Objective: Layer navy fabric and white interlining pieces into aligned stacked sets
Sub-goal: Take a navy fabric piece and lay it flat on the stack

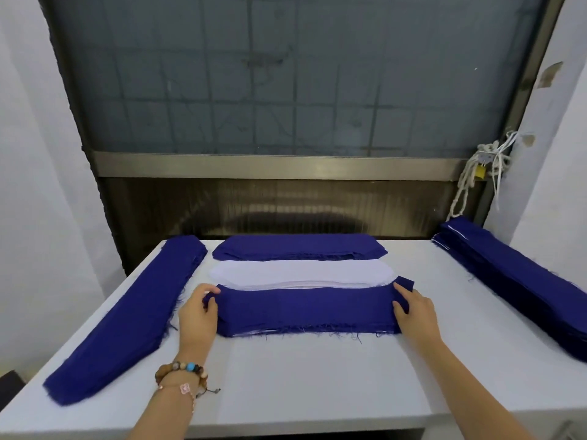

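A navy fabric piece (305, 308) lies on top of the near stack in the middle of the white table (301, 376), with frayed threads and a thin white edge showing along its front. My left hand (198, 312) pinches the piece's left end. My right hand (413, 308) grips its right end, where a corner sticks out past the fingers. Just behind lies a stack of white interlining pieces (301, 273). Behind that sits a stack of navy pieces (300, 247).
A long navy stack (127, 315) runs diagonally along the table's left side. Another long navy stack (521, 281) runs along the right edge. A window and a metal frame stand behind the table. White cords (482, 173) hang at the right wall.
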Motion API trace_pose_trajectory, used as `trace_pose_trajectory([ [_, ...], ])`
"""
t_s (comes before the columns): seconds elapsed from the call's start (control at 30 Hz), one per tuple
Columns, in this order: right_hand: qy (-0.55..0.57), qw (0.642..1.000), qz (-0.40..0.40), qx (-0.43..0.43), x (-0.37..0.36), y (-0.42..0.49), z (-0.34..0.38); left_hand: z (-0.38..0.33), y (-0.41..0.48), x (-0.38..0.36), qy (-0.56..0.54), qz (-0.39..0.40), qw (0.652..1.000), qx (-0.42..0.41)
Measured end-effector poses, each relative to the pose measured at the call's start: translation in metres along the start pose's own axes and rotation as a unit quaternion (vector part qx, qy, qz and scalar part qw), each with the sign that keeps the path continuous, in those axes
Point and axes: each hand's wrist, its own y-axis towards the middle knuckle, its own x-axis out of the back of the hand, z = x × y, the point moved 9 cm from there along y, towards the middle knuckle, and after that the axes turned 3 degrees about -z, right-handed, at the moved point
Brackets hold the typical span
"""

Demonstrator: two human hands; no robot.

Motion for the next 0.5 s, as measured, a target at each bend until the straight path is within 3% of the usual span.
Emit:
trace_pose_trajectory([
  [0.17, -0.068, 0.996, -0.01, -0.061, 0.003, -0.001, -0.008, 0.009, 0.003, -0.002, 0.011, -0.007, 1.0, 0.023],
  [0.5, -0.086, 0.995, -0.005, -0.059, 0.002, -0.002, -0.005, 0.012, 0.002, 0.009, 0.024, -0.056, 0.997, 0.05],
])
